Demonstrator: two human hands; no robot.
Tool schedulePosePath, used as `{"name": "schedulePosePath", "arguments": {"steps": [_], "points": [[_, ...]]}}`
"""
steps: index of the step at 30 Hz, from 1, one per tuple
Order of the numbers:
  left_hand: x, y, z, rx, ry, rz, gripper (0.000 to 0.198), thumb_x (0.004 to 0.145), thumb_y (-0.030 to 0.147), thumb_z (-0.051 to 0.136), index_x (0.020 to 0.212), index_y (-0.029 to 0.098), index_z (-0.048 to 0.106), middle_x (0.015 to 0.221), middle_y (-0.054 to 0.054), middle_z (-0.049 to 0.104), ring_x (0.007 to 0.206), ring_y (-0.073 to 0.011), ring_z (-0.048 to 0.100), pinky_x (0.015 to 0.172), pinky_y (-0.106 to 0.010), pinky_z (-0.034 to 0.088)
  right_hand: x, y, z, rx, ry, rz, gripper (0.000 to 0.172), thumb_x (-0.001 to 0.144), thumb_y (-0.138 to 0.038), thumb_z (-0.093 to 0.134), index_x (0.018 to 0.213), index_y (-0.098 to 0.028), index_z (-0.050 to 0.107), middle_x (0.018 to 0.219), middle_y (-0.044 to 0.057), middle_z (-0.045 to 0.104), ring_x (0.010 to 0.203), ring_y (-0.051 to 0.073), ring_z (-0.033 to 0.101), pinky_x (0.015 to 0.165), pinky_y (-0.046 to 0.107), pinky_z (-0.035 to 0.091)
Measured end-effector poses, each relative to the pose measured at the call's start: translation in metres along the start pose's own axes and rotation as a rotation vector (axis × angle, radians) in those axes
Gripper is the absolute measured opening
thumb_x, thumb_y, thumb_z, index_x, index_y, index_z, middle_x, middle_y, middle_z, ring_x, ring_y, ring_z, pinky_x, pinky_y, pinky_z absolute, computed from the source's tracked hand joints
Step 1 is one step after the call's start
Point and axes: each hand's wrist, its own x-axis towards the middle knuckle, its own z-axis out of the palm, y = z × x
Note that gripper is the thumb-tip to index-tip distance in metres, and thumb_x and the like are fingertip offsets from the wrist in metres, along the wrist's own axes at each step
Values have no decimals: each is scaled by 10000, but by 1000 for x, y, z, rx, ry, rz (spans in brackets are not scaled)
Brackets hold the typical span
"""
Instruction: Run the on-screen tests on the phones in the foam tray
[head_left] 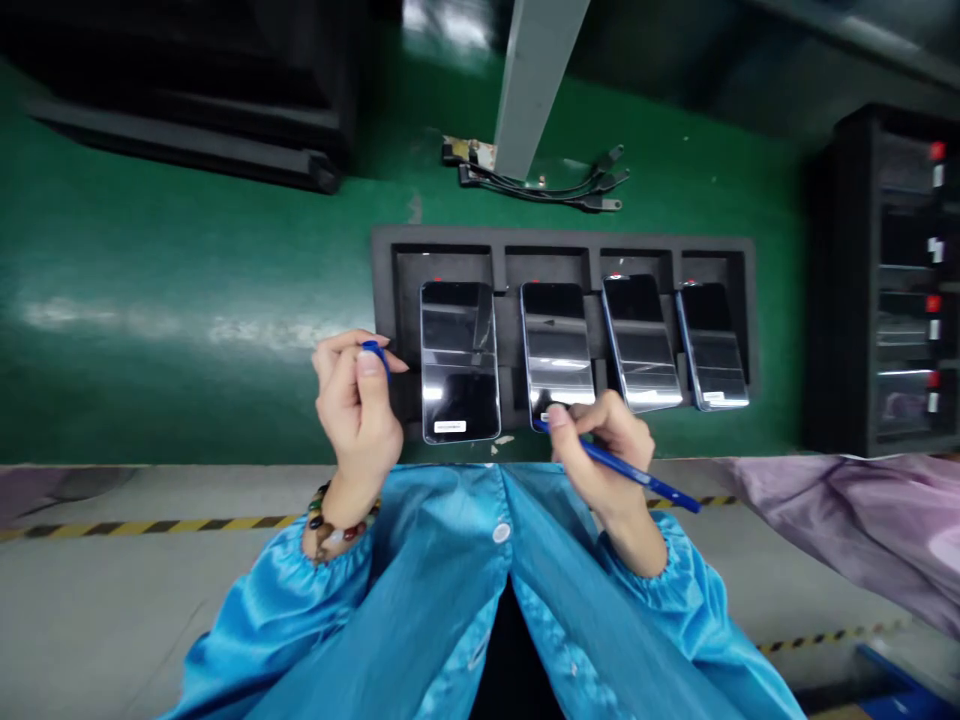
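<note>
A black foam tray [622, 241] holds several phones with dark, glossy screens. My left hand [358, 400] is at the tray's left end, pinching a small blue cap [375, 352] beside the leftmost phone [460, 350]. In my right hand [609, 450] is a blue pen [637, 474], its front end over the lower edge of the second phone [559, 345]. Further right, the third phone [642, 335] and the fourth phone [712, 340] lean slightly in their slots. White labels show near the phones' lower ends; the second one's is partly hidden by my fingers.
Short black cables [551, 190] lie behind the tray, by the foot of a grey metal post [536, 90]. A black rack [855, 280] with more devices stands at the right. Large black equipment [187, 150] fills the back left. Purple cloth [862, 510] hangs at the right.
</note>
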Motion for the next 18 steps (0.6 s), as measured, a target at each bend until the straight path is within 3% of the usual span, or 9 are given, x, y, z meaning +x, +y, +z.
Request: {"name": "schedulePosePath", "arguments": {"steps": [3,6,11,18], "points": [[0,1,1,-1,1,19,472,1158,484,464,852,232,719,1063,-87,707,1135,-243,657,1044,-477,491,6,-17,27,-20,-103,-121,431,962,-172,743,690,-240,416,588,-90,482,466,60,444,485,241,369],[-1,1,0,-3,-9,22,459,1165,465,452,869,236,718,1082,-82,707,1142,-231,659,1040,-454,494,9,-22,42,-33,-135,-137,436,967,-142,683,685,-237,364,578,-95,438,459,50,392,478,226,352],[-2,-1,-2,-24,-22,8,448,1166,459,444,878,239,706,1107,-93,703,1163,-241,654,1043,-462,497,10,-22,42,-93,-176,-95,444,975,-144,663,681,-241,345,562,-101,377,459,53,370,482,220,353],[-3,-1,-4,-46,-40,3,444,1169,445,430,887,242,708,1118,-84,700,1172,-242,647,1052,-469,494,11,-27,41,-145,-229,-79,450,996,-185,672,678,-240,358,581,-89,410,467,55,390,491,217,365]]}}
